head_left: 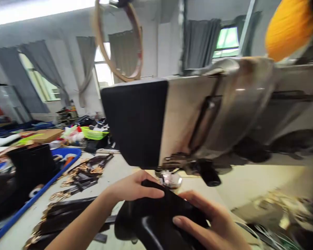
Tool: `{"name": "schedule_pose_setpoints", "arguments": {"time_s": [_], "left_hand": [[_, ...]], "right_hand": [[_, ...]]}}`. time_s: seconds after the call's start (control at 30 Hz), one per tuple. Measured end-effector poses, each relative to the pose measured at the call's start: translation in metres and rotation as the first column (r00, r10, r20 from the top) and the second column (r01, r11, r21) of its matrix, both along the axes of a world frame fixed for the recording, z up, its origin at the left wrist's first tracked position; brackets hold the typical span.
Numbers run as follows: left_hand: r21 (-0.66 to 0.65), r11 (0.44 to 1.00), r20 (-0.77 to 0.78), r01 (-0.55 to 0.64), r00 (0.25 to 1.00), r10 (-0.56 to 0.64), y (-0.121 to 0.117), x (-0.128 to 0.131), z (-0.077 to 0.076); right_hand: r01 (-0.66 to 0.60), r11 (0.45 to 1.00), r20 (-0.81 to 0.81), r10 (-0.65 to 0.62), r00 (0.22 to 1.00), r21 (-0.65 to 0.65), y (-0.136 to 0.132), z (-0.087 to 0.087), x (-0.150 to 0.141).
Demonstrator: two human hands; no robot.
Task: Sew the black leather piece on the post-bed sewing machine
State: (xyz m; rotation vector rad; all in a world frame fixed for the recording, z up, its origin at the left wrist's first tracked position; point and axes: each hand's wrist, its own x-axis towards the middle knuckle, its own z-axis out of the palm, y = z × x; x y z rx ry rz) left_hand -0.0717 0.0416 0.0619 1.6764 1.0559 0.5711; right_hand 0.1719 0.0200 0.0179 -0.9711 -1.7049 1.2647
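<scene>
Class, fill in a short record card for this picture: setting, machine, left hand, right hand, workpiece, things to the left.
Setting: workshop with curtained windows
Machine: sewing machine, head blurred, above the hands
Left hand: left hand lies on top of the black piece
Right hand: right hand grips the black piece from the right side
Workpiece: dark, smooth, beneath the machine's foot area
Left of hands: dark straps with metal fittings on the table; blue tray beside them
</scene>
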Motion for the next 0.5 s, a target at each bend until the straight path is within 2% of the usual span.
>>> {"name": "schedule_pose_setpoints", "arguments": {"time_s": [0.1,0.27,0.37,0.5], "left_hand": [[-0.108,0.982,-0.039,-0.153,0.988,0.15,0.009,0.002,-0.003],[-0.159,0.966,-0.096,-0.206,0.977,0.193,0.021,0.0,0.003],[-0.242,0.949,-0.104,-0.202,0.978,0.182,0.033,-0.012,-0.01],[-0.33,0.918,-0.13,-0.219,0.974,0.185,0.045,-0.029,-0.038]], "right_hand": [[0.156,0.987,-0.042,-0.154,0.987,0.048,-0.005,0.011,0.003],[0.257,0.918,-0.065,-0.249,0.966,0.301,-0.004,-0.002,-0.004],[0.267,0.863,-0.005,-0.294,0.956,0.428,0.007,-0.003,-0.01],[0.278,0.841,0.073,-0.349,0.934,0.465,0.015,0.002,-0.013]]}}
